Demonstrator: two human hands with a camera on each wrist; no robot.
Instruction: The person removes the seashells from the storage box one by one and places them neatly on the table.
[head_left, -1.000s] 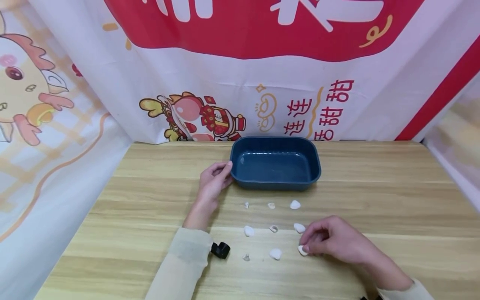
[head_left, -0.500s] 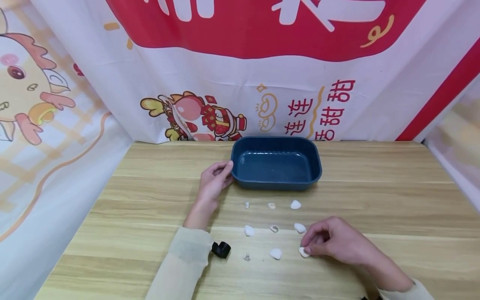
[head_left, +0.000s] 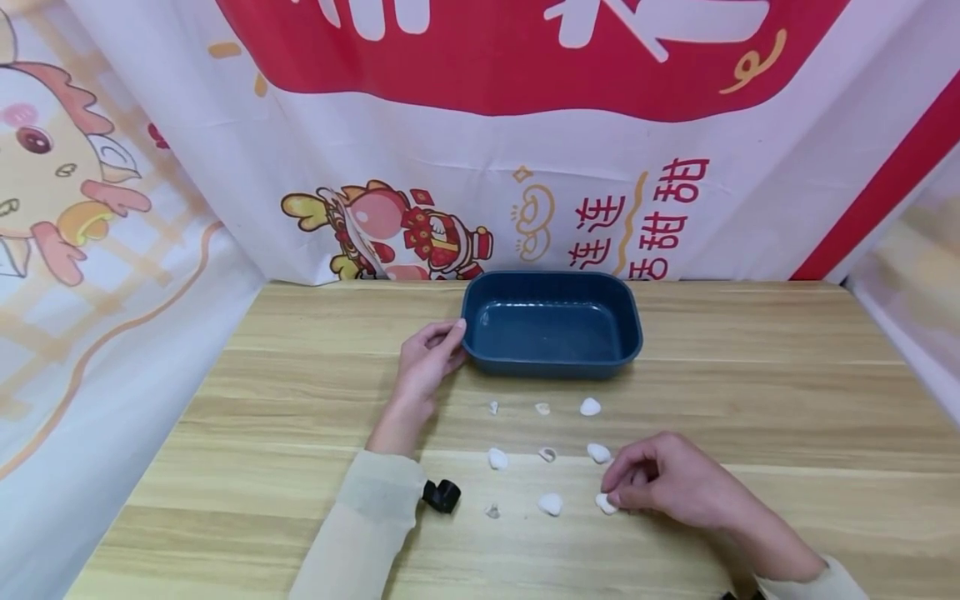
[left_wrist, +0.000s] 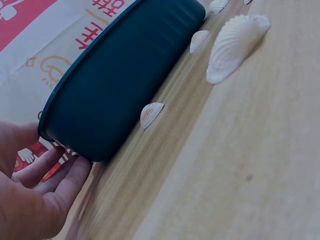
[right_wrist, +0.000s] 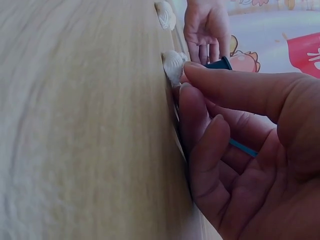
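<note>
My left hand [head_left: 426, 360] holds the near left end of a dark blue rectangular plastic basin [head_left: 555, 333], with nothing inside it. In the left wrist view the thumb is at the rim and the fingertips sit against the lower wall. My right hand [head_left: 675, 483] pinches a white seashell [head_left: 605, 503] between thumb and fingertips, low over the wooden table. From the right wrist view, the ribbed shell [right_wrist: 173, 64] stands right at the thumb tip. Its neighbours are a white shell [head_left: 551, 504] to the left and another shell [head_left: 597, 452] just beyond.
Shells lie in three rows in front of the basin, among them a ring-like broken shell [head_left: 547, 454], a white shell [head_left: 497, 458] and a small greyish one [head_left: 492, 511]. A printed cloth [head_left: 405, 142] hangs behind the table [head_left: 247, 467].
Almost nothing differs: both hands keep their places, the left at the basin and the right at the white seashell. The view shifts very slightly.
</note>
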